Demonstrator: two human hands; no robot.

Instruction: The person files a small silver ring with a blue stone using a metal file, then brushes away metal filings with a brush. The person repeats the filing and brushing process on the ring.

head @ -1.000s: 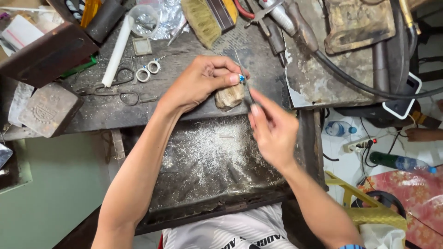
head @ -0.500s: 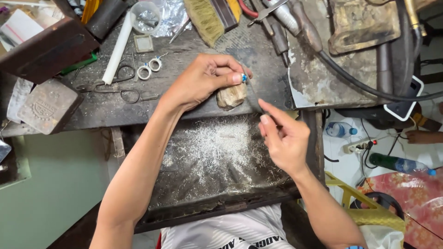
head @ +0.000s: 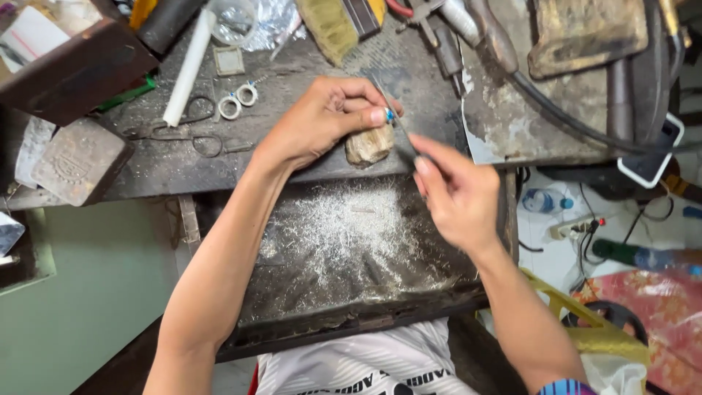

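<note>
At the bench's front edge, the left hand (head: 322,121) curls its fingers, pinching a small blue-stoned piece (head: 389,115) against a worn wooden peg (head: 368,145). The right hand (head: 457,194) pinches a thin file (head: 401,126) angled up to the piece.

Soft even daylight, right hand (head: 457,194) motion-blurred

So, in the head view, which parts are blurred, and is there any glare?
Head view: the right hand and its thin file are motion-blurred; the left hand and the silver filings in the tray look sharp; light is soft and even, without strong glare.
</note>
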